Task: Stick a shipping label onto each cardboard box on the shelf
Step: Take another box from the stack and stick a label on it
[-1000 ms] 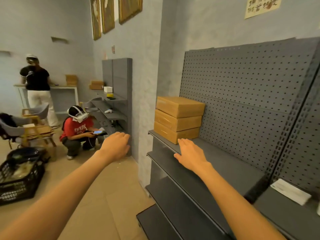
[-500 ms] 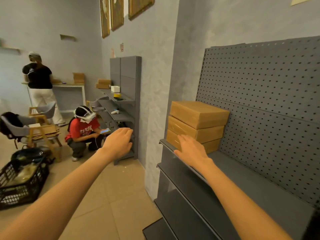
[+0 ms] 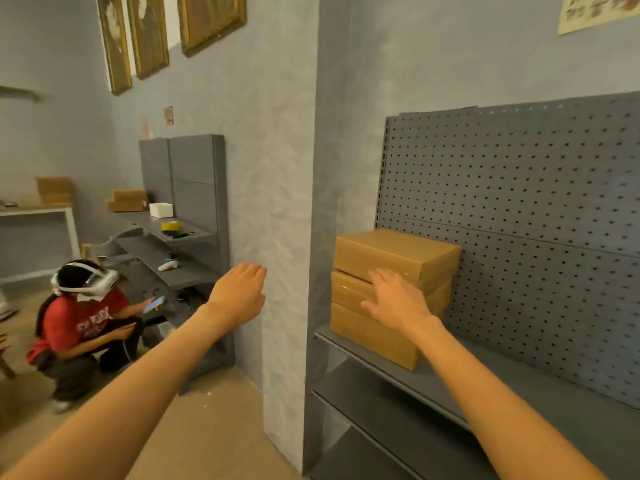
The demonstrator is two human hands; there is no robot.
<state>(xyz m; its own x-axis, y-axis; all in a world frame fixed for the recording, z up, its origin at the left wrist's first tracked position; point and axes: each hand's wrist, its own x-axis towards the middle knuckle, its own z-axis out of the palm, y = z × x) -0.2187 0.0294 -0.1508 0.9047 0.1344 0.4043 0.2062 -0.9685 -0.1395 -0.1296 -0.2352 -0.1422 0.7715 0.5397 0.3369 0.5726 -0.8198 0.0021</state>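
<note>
The right hand (image 3: 398, 301) reaches forward with its fingers straight and spread, released and holding nothing; it lies in front of the stack of 3 cardboard boxes (image 3: 391, 296), over the front face of the middle box, and whether the fingertips actually touch the cardboard cannot be told. The left hand (image 3: 239, 292) is also released, fingers loosely extended and grasping nothing, hanging in the air before the blue-grey wall pillar (image 3: 277, 202), well apart from the boxes.

The 3 boxes sit one on top of another at the left end of the grey shelf (image 3: 485, 386), close to its front edge and left corner, with the top box (image 3: 394, 254) turned slightly askew over the 2 beneath it. No label shows on any face in view. Behind the stack rises the grey pegboard panel (image 3: 519, 220), and lower shelf levels run beneath.

Farther off to the left stands a second grey shelving unit (image 3: 187, 188) carrying more cardboard boxes, a white box (image 3: 161, 210) and a roll of yellow tape (image 3: 170, 225). A person in a red shirt (image 3: 79, 323) crouches on the floor beside it, wearing a white headset and holding a phone. Framed pictures (image 3: 149, 32) hang high on the wall.
</note>
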